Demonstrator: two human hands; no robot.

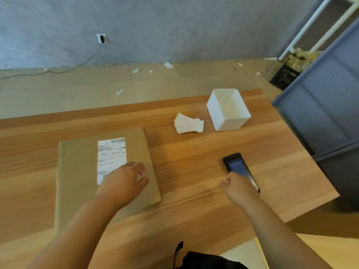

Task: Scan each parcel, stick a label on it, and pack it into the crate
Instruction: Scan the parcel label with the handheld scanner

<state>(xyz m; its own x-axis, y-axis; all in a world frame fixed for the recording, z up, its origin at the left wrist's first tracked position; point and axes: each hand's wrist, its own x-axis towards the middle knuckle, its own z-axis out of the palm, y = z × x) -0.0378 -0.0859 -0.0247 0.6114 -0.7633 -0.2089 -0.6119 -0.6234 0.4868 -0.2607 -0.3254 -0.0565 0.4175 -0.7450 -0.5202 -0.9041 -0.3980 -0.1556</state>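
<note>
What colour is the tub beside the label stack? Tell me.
The tub is white; head view.

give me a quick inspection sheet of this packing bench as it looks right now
surface: wooden table
job's things: flat cardboard parcel with a printed label on top; black scanner; stack of loose labels; white tub; blue crate at the right edge
clutter: paper scraps on the floor
hands: left hand rests on the parcel, fingers relaxed; right hand on the scanner's near end, grip unclear
cables: black cable from wall plug along the floor
surroundings: grey wall; white frame and black crate far right
</note>
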